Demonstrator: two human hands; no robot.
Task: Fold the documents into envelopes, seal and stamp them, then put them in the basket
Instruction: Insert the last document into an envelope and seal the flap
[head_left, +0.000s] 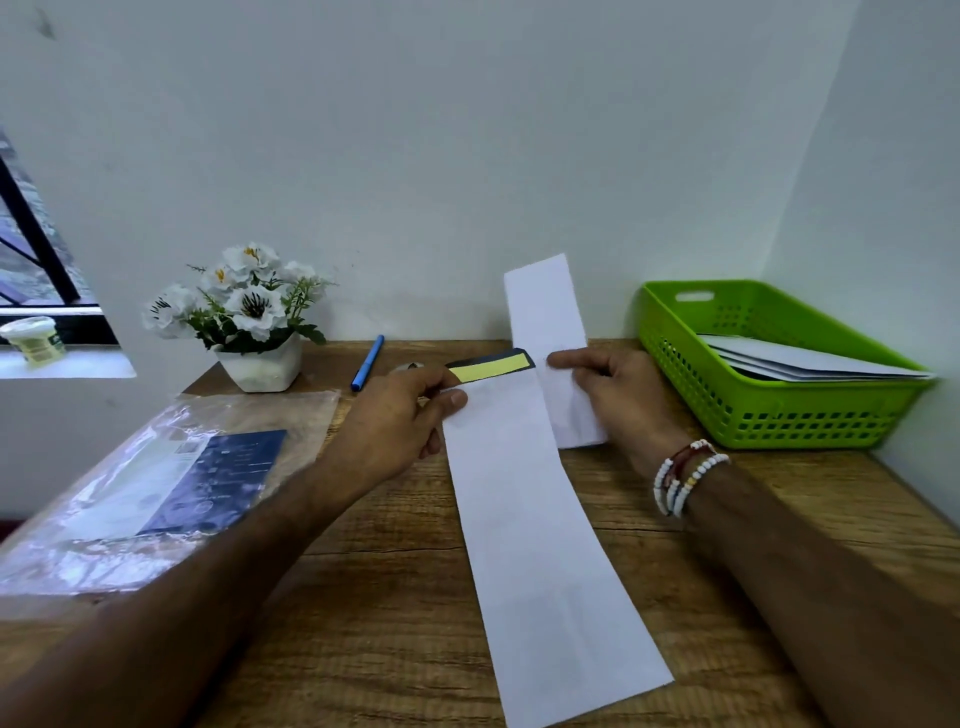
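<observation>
The left hand (400, 415) pinches the top corner of a long white envelope (530, 545) between thumb and curled fingers. The envelope's flap (493, 366) is open and shows a yellow strip. The right hand (618, 400) grips a folded document (545, 306), which stands upright, touching the envelope's mouth. Both are above the wooden table (389, 597). At the right stands a green basket (779, 415) holding white envelopes (800, 358). A blue pen (368, 362) lies near a flower pot (260, 364).

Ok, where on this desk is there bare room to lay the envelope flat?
The desk is bare near the front edge between the plastic bag and the envelope, under the left forearm. Another strip runs before the green basket. The back left is crowded: flower pot, pen, bag.
</observation>
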